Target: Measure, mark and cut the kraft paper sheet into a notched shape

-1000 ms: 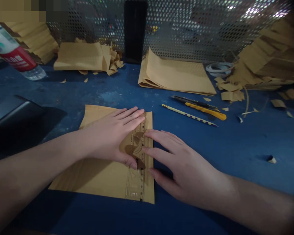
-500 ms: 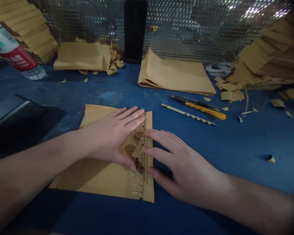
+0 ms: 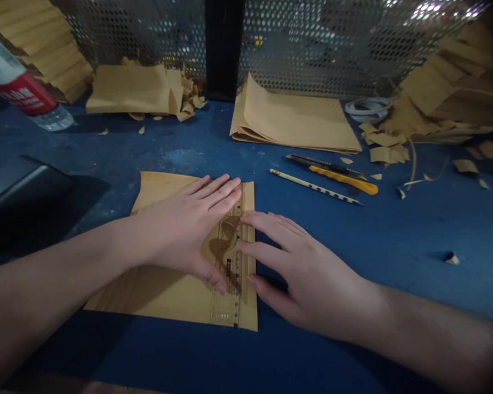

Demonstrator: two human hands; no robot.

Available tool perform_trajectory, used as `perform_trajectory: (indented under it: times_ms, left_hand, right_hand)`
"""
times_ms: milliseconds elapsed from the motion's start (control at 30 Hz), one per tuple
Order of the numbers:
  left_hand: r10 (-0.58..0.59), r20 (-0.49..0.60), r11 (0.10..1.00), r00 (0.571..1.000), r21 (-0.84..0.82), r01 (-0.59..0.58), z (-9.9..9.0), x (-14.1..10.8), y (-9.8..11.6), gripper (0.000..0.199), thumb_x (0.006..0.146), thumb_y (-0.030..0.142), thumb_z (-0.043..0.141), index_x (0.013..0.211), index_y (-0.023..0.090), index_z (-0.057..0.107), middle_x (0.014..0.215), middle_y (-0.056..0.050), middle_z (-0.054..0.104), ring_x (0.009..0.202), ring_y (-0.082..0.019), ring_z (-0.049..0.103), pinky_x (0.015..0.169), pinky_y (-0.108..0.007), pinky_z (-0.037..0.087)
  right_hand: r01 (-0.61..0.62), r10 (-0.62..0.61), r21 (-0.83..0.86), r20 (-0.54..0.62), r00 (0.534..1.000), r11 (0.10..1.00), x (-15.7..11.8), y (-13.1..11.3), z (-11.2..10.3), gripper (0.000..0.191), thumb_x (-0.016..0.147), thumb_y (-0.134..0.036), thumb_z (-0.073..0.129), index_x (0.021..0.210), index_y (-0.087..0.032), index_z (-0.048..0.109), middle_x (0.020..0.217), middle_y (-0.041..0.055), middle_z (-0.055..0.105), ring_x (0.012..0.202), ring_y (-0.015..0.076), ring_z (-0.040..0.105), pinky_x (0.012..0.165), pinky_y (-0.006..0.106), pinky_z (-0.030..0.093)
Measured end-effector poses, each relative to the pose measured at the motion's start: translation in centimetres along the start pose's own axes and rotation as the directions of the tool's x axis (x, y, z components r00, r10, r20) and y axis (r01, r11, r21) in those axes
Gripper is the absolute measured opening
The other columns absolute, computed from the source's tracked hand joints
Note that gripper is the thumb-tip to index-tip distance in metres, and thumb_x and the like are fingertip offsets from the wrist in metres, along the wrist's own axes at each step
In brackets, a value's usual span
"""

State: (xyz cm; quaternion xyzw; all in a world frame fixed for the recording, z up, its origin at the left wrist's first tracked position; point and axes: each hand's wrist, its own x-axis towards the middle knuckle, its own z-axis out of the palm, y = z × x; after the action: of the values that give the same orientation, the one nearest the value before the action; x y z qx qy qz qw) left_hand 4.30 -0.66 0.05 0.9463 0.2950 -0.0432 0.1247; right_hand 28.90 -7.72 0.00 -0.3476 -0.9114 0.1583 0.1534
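A sheet of brown paper [image 3: 168, 290] lies flat on the blue table. Near its right edge, a clear plastic ruler [image 3: 225, 306] runs from top to bottom. My left hand [image 3: 176, 230] is spread over the paper, its fingertips and thumb resting on the ruler. From the right, my right hand [image 3: 299, 262] reaches in with its fingers apart, the fingertips at the ruler's right edge and the paper's right margin. It holds nothing. Part of the ruler and paper is hidden under my left hand.
Behind lie a pencil [image 3: 316, 187], a yellow cutter [image 3: 345, 179] and folded brown paper [image 3: 296, 120]. A bottle [image 3: 28, 93] and a dark object [image 3: 24, 202] are at left. A black phone-like slab [image 3: 224, 49] stands against the mesh. Paper scraps [image 3: 388, 148] lie at right.
The whole view has shifted slightly, with the table items a little higher in the picture. Both hands keep nearly the same pose on the paper and ruler.
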Motion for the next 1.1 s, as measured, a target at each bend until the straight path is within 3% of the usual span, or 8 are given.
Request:
perform_trajectory:
  times_ms: [300, 500, 867, 1100]
  left_hand:
    - [0.021, -0.023, 0.999, 1.000, -0.043, -0.022, 0.1, -0.1, -0.1, 0.129, 0.067, 0.084, 0.057, 0.157, 0.019, -0.008, 0.166, -0.006, -0.008, 0.154, -0.033, -0.006, 0.124, -0.047, -0.008]
    - [-0.029, 0.050, 1.000, 0.998, -0.006, 0.029, -0.5, 0.1, 0.5, 0.134, 0.064, 0.089, 0.052, 0.157, 0.012, -0.005, 0.165, -0.005, -0.012, 0.153, -0.036, -0.004, 0.124, -0.046, -0.007]
    - [-0.027, 0.054, 1.000, 0.998, 0.017, 0.026, -0.4, 0.1, 0.5, 0.140, 0.060, 0.097, 0.046, 0.156, 0.012, -0.008, 0.165, -0.006, -0.014, 0.154, -0.031, -0.009, 0.123, -0.044, -0.009]
    - [-0.003, 0.035, 0.999, 0.999, 0.035, 0.001, 0.1, 0.0, 0.0, 0.132, 0.067, 0.091, 0.047, 0.156, 0.014, -0.012, 0.164, -0.004, -0.018, 0.153, -0.029, -0.012, 0.122, -0.041, -0.012]
  right_hand:
    - [0.002, -0.002, -0.009, 0.001, 1.000, 1.000, 0.0, -0.1, 0.1, 0.029, 0.091, -0.024, 0.052, 0.116, -0.016, 0.066, 0.142, 0.0181, 0.050, 0.140, 0.0305, 0.040, 0.115, 0.052, 0.036]
    - [0.011, -0.011, 0.005, 0.007, 1.000, 1.000, 0.0, -0.1, 0.1, 0.029, 0.090, -0.023, 0.052, 0.114, -0.015, 0.067, 0.140, 0.0184, 0.050, 0.140, 0.0310, 0.040, 0.115, 0.052, 0.035]
    - [0.009, -0.009, -0.018, 0.003, 1.000, 1.000, -0.2, -0.1, 0.1, 0.028, 0.090, -0.024, 0.053, 0.115, -0.017, 0.066, 0.141, 0.0177, 0.049, 0.140, 0.0303, 0.040, 0.114, 0.051, 0.036]
    - [0.009, -0.009, -0.019, -0.002, 1.000, 1.000, 0.1, 0.0, 0.2, 0.028, 0.090, -0.024, 0.054, 0.114, -0.017, 0.066, 0.142, 0.0178, 0.049, 0.139, 0.0313, 0.041, 0.113, 0.051, 0.037]
